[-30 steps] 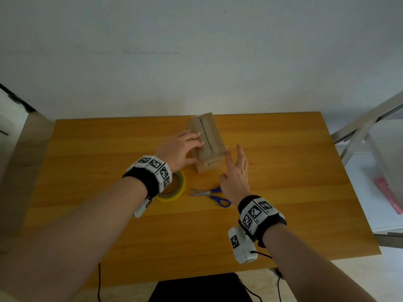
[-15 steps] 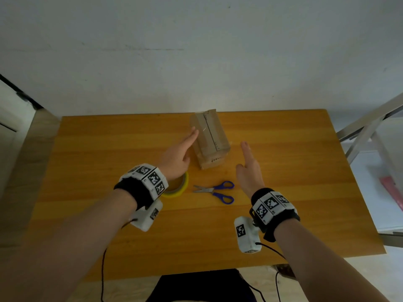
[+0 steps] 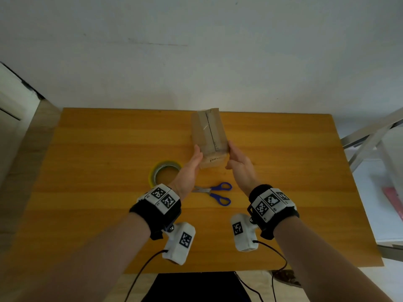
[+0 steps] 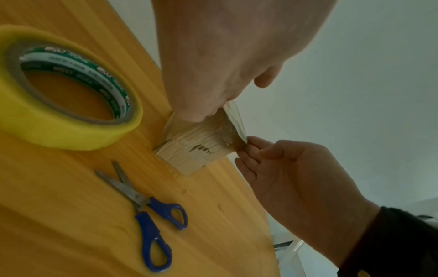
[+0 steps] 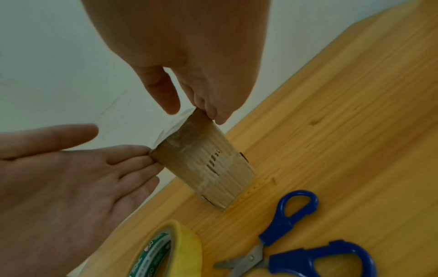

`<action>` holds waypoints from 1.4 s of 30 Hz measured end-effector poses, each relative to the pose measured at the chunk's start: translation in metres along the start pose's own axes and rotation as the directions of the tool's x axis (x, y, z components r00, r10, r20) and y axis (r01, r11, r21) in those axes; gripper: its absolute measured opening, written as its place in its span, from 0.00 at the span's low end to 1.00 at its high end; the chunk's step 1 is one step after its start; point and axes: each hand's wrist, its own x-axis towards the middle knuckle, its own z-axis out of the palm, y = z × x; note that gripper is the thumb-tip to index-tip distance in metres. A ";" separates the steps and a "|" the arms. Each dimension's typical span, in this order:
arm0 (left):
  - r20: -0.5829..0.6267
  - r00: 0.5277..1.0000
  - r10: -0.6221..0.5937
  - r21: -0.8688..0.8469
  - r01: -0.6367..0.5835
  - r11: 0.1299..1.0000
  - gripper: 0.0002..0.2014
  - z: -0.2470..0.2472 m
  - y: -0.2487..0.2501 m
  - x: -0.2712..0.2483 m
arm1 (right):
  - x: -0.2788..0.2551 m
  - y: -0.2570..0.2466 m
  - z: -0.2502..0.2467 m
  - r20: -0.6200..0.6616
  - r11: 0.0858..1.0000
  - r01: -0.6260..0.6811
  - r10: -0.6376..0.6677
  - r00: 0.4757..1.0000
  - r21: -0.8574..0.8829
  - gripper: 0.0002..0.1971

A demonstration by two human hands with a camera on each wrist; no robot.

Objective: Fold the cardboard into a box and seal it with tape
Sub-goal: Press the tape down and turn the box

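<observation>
A small brown cardboard box [image 3: 209, 131] lies closed on the wooden table [image 3: 87, 192], with clear tape along its top seam and down its near end. My left hand [image 3: 194, 159] touches the box's near left edge with straight fingers. My right hand [image 3: 235, 155] touches the near right edge the same way. In the left wrist view the left hand [image 4: 201, 112] presses the taped end of the box [image 4: 196, 150], and the right hand [image 4: 251, 151] meets its corner. In the right wrist view the right hand [image 5: 201, 108] rests on the box [image 5: 208, 165], with the left hand [image 5: 132, 163] flat beside it.
A yellow tape roll [image 3: 153, 173] lies flat just left of my left wrist. Blue-handled scissors [image 3: 218, 192] lie shut between my wrists, near the box. A metal frame [image 3: 370, 136] and a white surface stand past the table's right edge. Cables hang at the front edge.
My left hand slid from the box's left side down to its near left edge. My right hand moved in from beside the box and now touches the near right edge.
</observation>
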 end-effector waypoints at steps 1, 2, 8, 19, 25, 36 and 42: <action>-0.014 1.000 -0.007 0.000 0.007 1.000 0.51 0.000 -0.003 0.004 | 0.002 0.001 0.000 -0.001 1.000 0.007 -0.007 1.000 -0.008 0.39; -0.035 0.999 -0.016 0.011 0.016 1.000 0.52 0.001 -0.005 0.007 | 0.003 0.002 0.000 -0.005 1.000 0.015 -0.015 1.000 -0.016 0.39; -0.211 0.977 0.015 0.008 -0.014 1.000 0.30 0.010 0.005 0.009 | 0.017 0.016 -0.002 0.062 0.990 0.053 -0.045 0.997 -0.132 0.40; 0.149 0.935 0.323 0.981 -0.181 0.071 0.28 -0.027 0.032 0.003 | 0.042 0.005 -0.049 0.369 0.477 0.513 -0.367 0.854 -0.714 0.29; 0.298 0.910 0.290 0.940 -0.226 -0.255 0.28 -0.038 0.036 0.022 | 0.068 0.015 -0.050 0.532 0.148 0.659 -0.475 0.701 -0.737 0.31; 0.294 0.893 0.341 0.945 -0.218 -0.245 0.30 -0.038 0.030 0.029 | 0.074 0.033 -0.042 0.479 0.201 0.696 -0.593 0.646 -0.690 0.27; 0.325 0.890 0.321 0.936 -0.255 -0.242 0.30 -0.040 0.035 0.027 | 0.071 0.028 -0.030 0.356 0.262 0.640 -0.651 0.670 -0.722 0.25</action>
